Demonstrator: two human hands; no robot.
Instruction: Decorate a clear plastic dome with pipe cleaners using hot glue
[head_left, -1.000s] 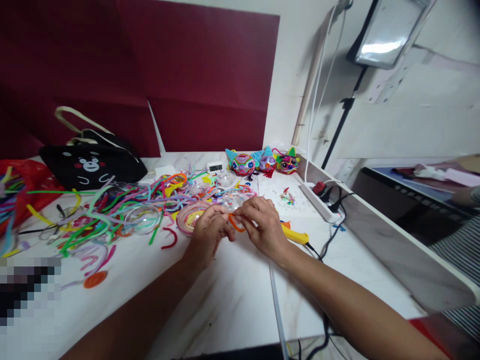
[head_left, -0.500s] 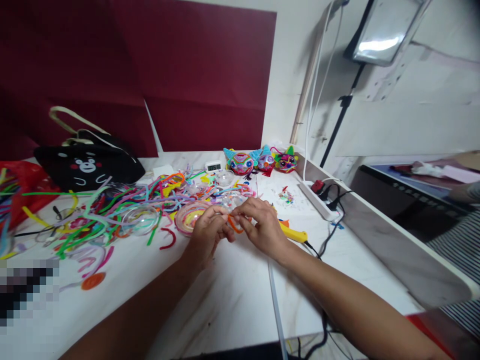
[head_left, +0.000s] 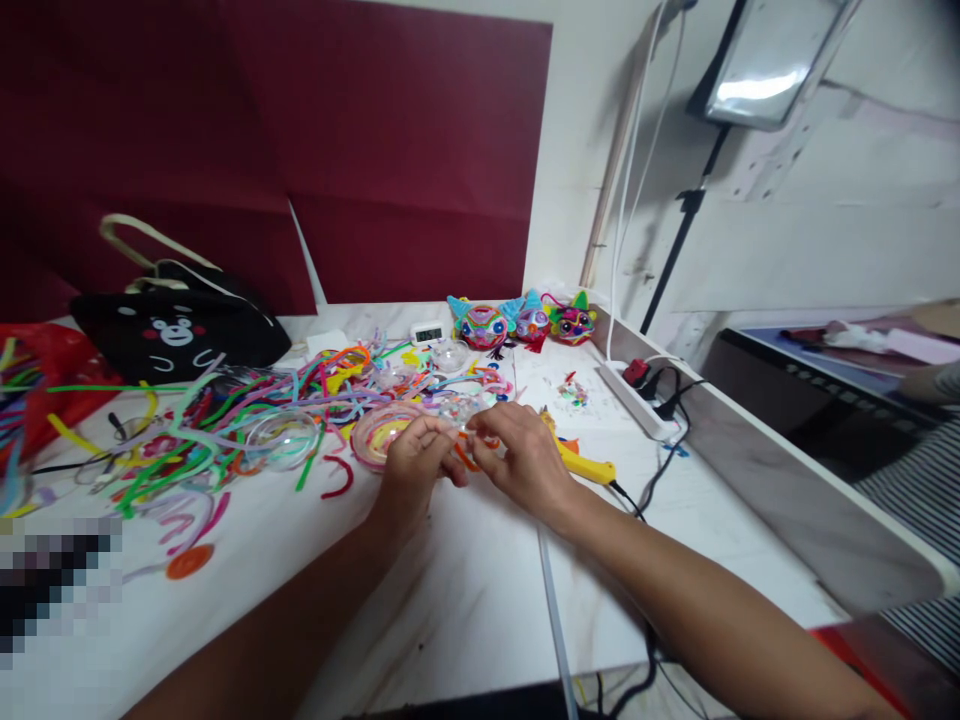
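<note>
My left hand (head_left: 414, 466) and my right hand (head_left: 521, 459) meet above the white table (head_left: 480, 590), both pinching a short orange pipe cleaner (head_left: 465, 456) between their fingertips. Just behind the left hand lies a clear dome (head_left: 375, 434) with pink and yellow pipe cleaners coiled inside. A second clear dome (head_left: 283, 438) sits further left among a heap of loose coloured pipe cleaners (head_left: 225, 420).
A yellow glue gun (head_left: 585, 463) lies right of my right hand, its cable running off the front edge. Three colourful finished heads (head_left: 525, 324) and a small timer (head_left: 428, 333) stand at the back. A black bear bag (head_left: 176, 325), a power strip (head_left: 637, 395), an orange coil (head_left: 185, 561).
My hands have sunk slightly toward the table and the fingertips have closed tighter on the orange pipe cleaner. Everything else stays put.
</note>
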